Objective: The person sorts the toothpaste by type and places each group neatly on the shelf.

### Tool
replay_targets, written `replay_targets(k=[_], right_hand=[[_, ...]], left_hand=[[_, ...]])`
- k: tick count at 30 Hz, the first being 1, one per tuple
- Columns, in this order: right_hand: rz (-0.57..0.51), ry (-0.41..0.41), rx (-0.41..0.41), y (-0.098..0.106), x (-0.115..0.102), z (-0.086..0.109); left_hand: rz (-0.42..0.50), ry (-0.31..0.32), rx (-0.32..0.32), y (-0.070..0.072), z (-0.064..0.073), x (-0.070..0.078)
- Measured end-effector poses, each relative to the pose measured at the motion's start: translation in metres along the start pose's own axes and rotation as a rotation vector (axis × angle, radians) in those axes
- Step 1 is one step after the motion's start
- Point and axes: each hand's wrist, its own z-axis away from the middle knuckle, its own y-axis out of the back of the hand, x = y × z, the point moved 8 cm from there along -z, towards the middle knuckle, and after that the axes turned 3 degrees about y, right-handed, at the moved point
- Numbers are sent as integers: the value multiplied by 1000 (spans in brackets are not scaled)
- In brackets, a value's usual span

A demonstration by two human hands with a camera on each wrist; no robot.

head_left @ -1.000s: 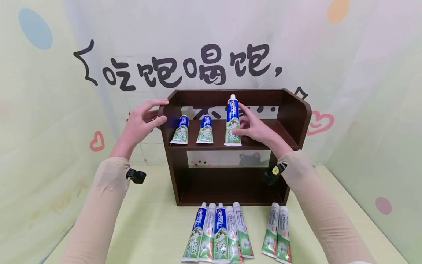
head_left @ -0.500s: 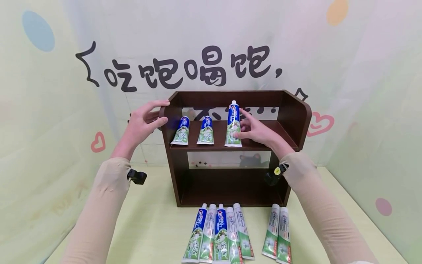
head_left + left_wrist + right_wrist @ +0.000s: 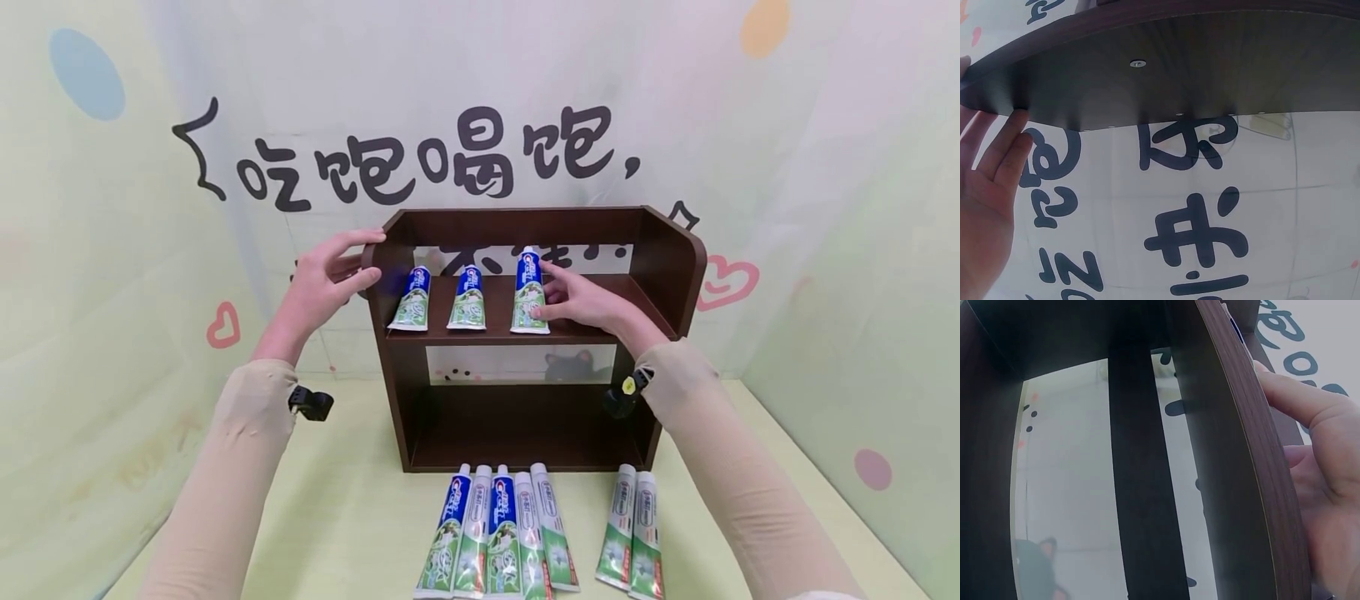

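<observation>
In the head view, my right hand point(image 3: 585, 300) holds a blue-and-green toothpaste tube point(image 3: 529, 292), its thumb across the front and fingers along its right side and behind. The tube's crimped end touches the upper shelf and its white cap points up and back. To its left, two matching toothpaste tubes point(image 3: 411, 300) lean on that shelf, apart from each other. At the left side panel of the dark brown shelf unit point(image 3: 517, 337), my left hand point(image 3: 322, 271) rests with fingertips on the edge and outer face; the left wrist view shows these fingers point(image 3: 1007, 147) fairly straight.
Several toothpaste tubes, blue-green ones point(image 3: 442, 533) and silver-green ones point(image 3: 551, 529), lie fanned on the pale table point(image 3: 337, 500) before the unit. Two more silver-green tubes point(image 3: 617, 525) lie further right. A patterned curtain point(image 3: 825, 208) stands behind and beside.
The toothpaste tube in my right hand has tipped back, its cap now lower, while its bottom end stays on the shelf. My left hand stays against the side panel.
</observation>
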Motion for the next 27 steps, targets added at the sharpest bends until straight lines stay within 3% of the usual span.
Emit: replay_targets(k=[8,27], right_hand=[[11,-7,-19,-2,2,1],[75,18,-37,0,1,0]], left_hand=[[9,-4,-16,0,10,33],[-2,-8,-16,1,11,38]])
